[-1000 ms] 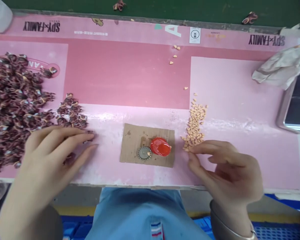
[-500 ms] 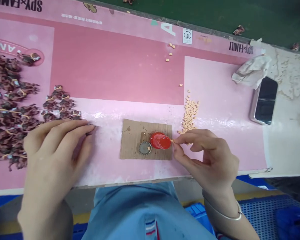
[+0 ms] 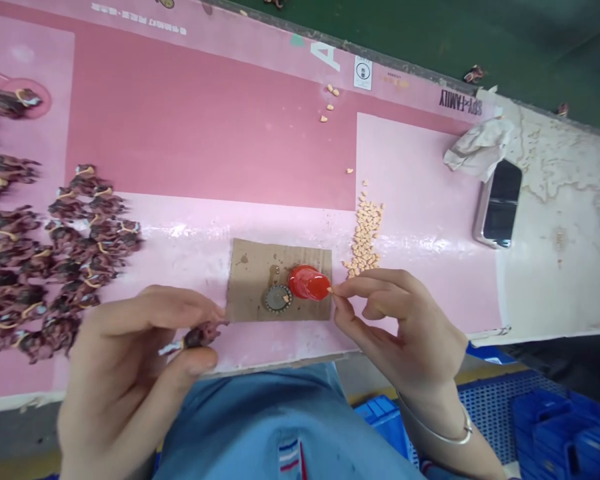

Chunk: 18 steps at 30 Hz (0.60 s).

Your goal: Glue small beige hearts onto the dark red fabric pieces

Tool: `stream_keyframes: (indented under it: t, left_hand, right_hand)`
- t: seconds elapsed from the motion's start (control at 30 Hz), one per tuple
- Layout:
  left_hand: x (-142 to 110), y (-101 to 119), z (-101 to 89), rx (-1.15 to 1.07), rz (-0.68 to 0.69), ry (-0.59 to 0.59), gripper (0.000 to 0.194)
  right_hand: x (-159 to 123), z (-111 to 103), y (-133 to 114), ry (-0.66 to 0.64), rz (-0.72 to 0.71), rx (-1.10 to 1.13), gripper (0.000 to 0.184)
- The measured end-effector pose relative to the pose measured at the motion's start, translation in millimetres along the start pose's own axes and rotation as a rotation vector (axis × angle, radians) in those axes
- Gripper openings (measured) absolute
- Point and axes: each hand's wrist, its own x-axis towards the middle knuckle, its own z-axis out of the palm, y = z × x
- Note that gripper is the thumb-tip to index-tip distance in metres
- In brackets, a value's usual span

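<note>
My left hand [image 3: 140, 357] is shut on a small dark brown piece with a pale strand [image 3: 199, 336], held just below the cardboard's edge. More of these pieces lie in a large heap [image 3: 30, 267] to its left. My right hand [image 3: 400, 327] pinches a tiny peach-coloured bit [image 3: 329, 291] against the edge of a glossy red blob [image 3: 309, 283]. The blob sits on a square of brown cardboard [image 3: 280, 267], beside a toothed metal bottle cap [image 3: 278, 299]. A strip of peach-coloured bits [image 3: 364, 237] lies just above my right hand.
A pink printed mat [image 3: 210, 153] covers the bench, with a few stray peach bits. A phone [image 3: 500, 203] and crumpled tissue [image 3: 477, 152] lie at the right. Blue crates [image 3: 555, 433] stand below the bench at the lower right.
My left hand has lifted a dark piece and drawn it toward me. My right hand stays at the red blob with its peach bit. The view has tilted and shifted.
</note>
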Motion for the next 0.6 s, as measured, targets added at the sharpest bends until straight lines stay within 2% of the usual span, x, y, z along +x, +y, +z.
stream_keyframes:
  t: [0.1,0.2,0.27,0.4,0.6]
  left_hand:
    - [-0.7,-3.9,8.6,-0.077,0.02,-0.106,0.036]
    - [0.0,-6.7,13.2,-0.054,0.104,-0.276,0.029]
    - [0.6,-7.1,16.0,-0.052,0.116,-0.342,0.027]
    - [-0.9,-4.0,24.9,-0.115,0.043,-0.381,0.03]
    - [-6.5,4.2,40.9,-0.318,-0.189,-0.282,0.011]
  right_hand:
    - [-0.6,-0.8,-1.4,0.011,-0.028,-0.024,0.037]
    - [-2.6,0.4,0.0,0.045,-0.059,-0.012,0.036]
    - [-5.3,1.2,2.6,0.062,-0.08,-0.008,0.035]
    - [-7.5,-2.4,5.4,0.01,-0.107,-0.017,0.031]
    - [1.1,-10.9,-16.2,0.012,-0.004,0.17,0.04]
